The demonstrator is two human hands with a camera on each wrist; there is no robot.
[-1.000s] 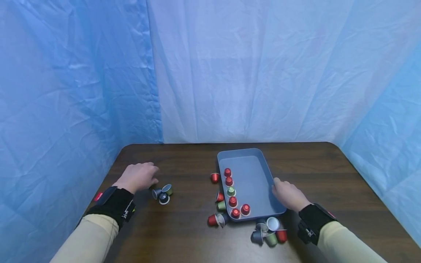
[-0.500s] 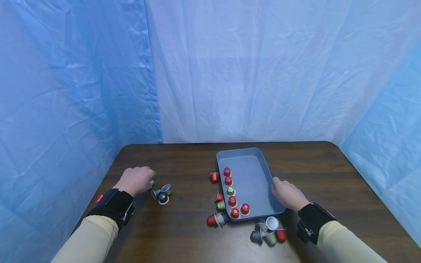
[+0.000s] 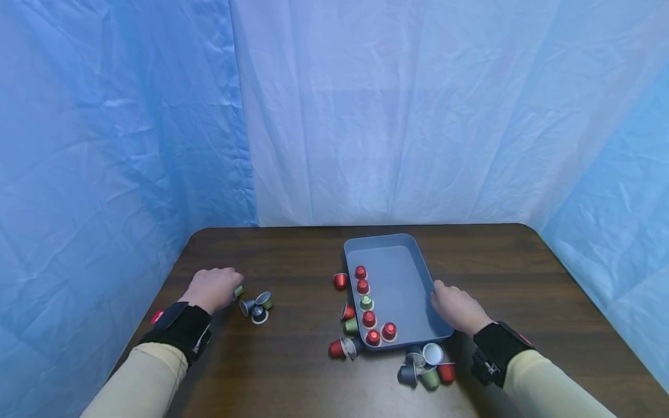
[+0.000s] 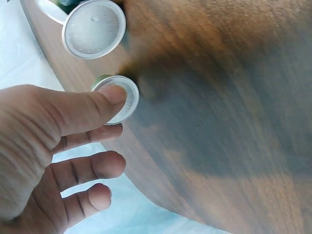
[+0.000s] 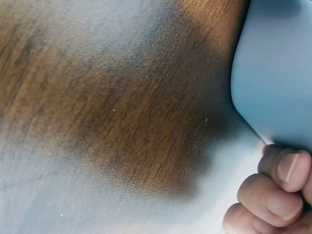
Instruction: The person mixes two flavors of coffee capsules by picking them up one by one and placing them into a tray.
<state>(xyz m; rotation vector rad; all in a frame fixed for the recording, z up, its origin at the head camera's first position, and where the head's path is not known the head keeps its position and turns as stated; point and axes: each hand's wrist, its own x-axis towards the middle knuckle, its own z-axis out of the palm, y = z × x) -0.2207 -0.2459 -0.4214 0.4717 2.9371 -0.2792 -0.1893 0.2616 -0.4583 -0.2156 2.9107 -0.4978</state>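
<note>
My left hand [image 3: 211, 288] pinches a green coffee capsule [image 4: 129, 103] between thumb and finger, its silver lid turned to the left wrist camera. Just right of it lie three more capsules: a green one [image 3: 264, 300], a blue-grey one [image 3: 247, 307] and a dark one [image 3: 259, 315] lid down. My right hand [image 3: 460, 307] grips the right rim of a blue-grey tray [image 3: 405, 261], its fingers [image 5: 270, 200] curled there. Inside the tray, red capsules [image 3: 389, 331] and one green capsule [image 3: 366, 302] stand lid down along the left wall and near corner.
Loose capsules lie left of the tray, among them a red one [image 3: 341, 281] and another red one [image 3: 337, 349]. A pile with a green capsule [image 3: 430, 379] sits at its near edge. Blue-white curtains [image 3: 334, 116] surround the dark wooden table [image 3: 282, 371].
My left hand has taken hold of the green capsule and shifted slightly left, away from the three others. The right hand and tray have stayed put.
</note>
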